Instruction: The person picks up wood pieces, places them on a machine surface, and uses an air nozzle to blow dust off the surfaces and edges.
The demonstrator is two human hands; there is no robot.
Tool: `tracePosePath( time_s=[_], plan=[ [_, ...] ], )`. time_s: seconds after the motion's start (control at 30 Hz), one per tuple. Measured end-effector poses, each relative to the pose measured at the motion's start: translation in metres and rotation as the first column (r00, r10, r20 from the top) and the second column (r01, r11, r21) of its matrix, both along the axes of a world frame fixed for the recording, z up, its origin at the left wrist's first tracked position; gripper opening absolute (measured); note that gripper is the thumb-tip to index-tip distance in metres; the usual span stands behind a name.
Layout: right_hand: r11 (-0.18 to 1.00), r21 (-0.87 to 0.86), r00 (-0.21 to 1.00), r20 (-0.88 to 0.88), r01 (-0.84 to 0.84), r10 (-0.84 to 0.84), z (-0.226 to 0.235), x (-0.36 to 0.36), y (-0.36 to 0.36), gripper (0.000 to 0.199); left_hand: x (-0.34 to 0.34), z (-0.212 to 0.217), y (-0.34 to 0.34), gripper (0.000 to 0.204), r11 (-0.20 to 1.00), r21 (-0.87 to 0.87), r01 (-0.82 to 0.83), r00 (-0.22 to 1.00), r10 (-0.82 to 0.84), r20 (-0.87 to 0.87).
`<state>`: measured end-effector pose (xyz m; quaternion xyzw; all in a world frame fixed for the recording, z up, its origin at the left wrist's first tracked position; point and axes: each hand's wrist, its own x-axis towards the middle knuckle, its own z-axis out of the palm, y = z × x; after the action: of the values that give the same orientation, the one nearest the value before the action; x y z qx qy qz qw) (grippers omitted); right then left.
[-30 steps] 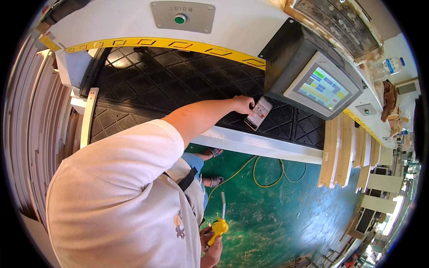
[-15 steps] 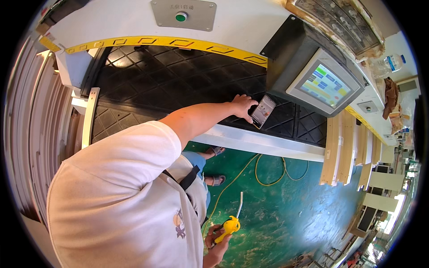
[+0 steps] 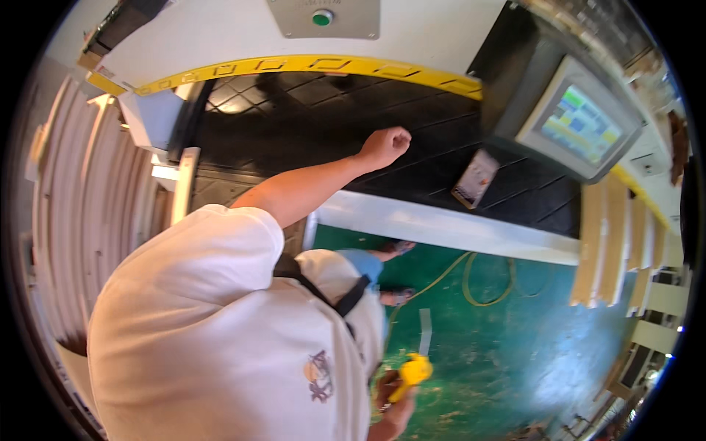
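My left hand [image 3: 386, 148] is curled into a loose fist above a black, diamond-grooved surface [image 3: 309, 132]; nothing shows in it. To its right, apart from it, a smartphone [image 3: 475, 180] lies with its screen lit on the same surface. Low in the picture, my right hand [image 3: 397, 408] grips a yellow air blow gun [image 3: 412, 371], whose thin pale nozzle [image 3: 425, 331] points up over the green floor. Motion blurs the gun, and part of its handle is hidden by the fingers.
A touchscreen panel [image 3: 577, 121] juts over the right end of the black surface. A green button [image 3: 322, 18] sits on the white machine body above a yellow strip [image 3: 323, 65]. Stacked boards [image 3: 599, 246] stand at the right. A yellow hose [image 3: 471, 290] loops on the floor.
My left hand has let go of the phone, pulled back to the left and closed. The phone stays on the black surface. My right hand still holds the blow gun; the whole view has shifted.
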<state>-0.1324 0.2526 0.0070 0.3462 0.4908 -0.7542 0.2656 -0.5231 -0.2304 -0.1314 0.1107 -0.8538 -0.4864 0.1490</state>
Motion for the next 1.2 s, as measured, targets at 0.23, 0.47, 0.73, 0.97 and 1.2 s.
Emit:
tracePosePath(
  time_s=[0.23,0.47,0.73,0.97,1.2],
  plan=[
    [0.877,0.068,0.858,-0.184,-0.476,0.48,0.032,-0.054,-0.021,0.078,0.093,-0.006,-0.078,0.015,0.96,-0.218,-0.178,0.98,0.193,0.049],
    [0.899,0.148,0.897,-0.109,-0.411,0.428,0.035,-0.063,-0.032,0.08,0.016,-0.004,-0.107,0.022,0.8,-0.595,-0.076,0.988,-0.018,-0.151],
    [0.945,0.106,0.951,0.031,-0.309,0.307,0.037,-0.027,-0.015,0.084,-0.145,0.011,-0.148,0.07,0.765,-0.638,0.087,0.961,0.104,0.255],
    [0.967,-0.061,0.968,-0.045,-0.249,0.247,0.042,-0.05,-0.048,0.086,-0.176,-0.018,-0.159,0.07,0.741,-0.615,0.269,0.933,-0.042,0.357],
    [0.969,-0.088,0.967,0.093,-0.231,0.239,0.039,-0.149,-0.127,0.076,-0.123,-0.008,-0.105,0.072,0.896,-0.391,0.211,0.943,-0.081,0.324]
  ],
)
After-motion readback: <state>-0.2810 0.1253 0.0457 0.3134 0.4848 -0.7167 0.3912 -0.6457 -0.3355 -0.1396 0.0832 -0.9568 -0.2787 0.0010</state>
